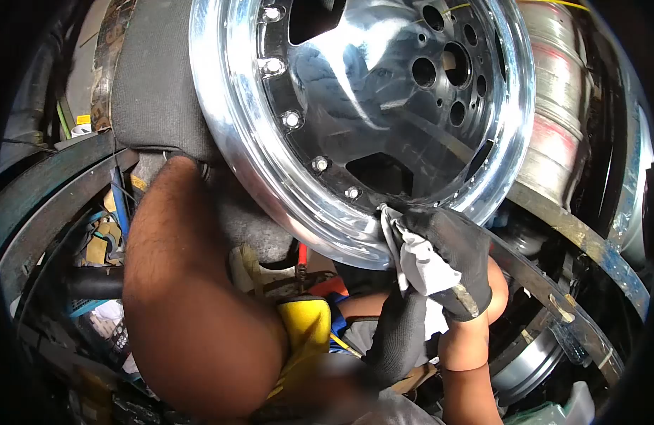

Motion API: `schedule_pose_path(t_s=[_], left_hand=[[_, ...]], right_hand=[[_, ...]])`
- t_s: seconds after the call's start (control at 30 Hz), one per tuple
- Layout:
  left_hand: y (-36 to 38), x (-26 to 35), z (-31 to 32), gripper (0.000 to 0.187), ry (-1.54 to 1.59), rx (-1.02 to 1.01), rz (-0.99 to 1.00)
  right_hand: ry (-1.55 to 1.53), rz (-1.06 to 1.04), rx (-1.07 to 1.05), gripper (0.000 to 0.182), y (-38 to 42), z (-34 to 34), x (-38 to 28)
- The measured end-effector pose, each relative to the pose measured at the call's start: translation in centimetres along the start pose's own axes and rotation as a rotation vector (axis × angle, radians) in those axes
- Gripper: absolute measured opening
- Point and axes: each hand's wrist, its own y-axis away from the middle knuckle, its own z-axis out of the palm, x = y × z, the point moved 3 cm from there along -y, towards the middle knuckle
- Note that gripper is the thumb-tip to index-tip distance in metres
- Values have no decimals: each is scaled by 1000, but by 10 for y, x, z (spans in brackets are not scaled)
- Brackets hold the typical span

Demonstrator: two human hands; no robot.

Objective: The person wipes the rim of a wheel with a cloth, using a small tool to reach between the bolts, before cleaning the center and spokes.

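A large wheel rim (384,92) with a polished outer lip and a dark glossy face fills the upper middle. Bolts (290,120) are set along its inner edge. My right hand (451,248), in a dark glove, is closed around a crumpled white cloth (425,268) and presses it against the lower edge of the rim, by the bolt line. Below the cloth is my left hand (398,336), also in a dark glove; its fingers are hidden behind the cloth and my right hand.
Dark padding (157,78) lies against the rim's left side. Stacked metal rims (557,106) stand at right, behind curved metal bars (554,290). A bare limb (192,283) takes up the lower left, near yellow fabric (306,326). Another silver rim (529,368) sits low on the right.
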Motion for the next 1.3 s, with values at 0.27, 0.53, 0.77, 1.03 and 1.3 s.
schedule_pose_path(t_s=[0.27, 0.53, 0.77, 1.03, 1.3], left_hand=[[2, 1, 0, 76, -1, 12, 27], [6, 3, 1, 76, -4, 27, 51], [7, 2, 4, 76, -9, 28, 76], [5, 2, 2, 76, -13, 36, 61], [8, 2, 4, 77, -33, 52, 95]], right_hand=[[237, -72, -14, 31, -17, 3, -33], [148, 58, -27, 18, -31, 1, -21], [311, -211, 65, 22, -23, 9, -7], [152, 19, 123, 19, -16, 17, -22], [94, -41, -16, 18, -29, 7, -16]])
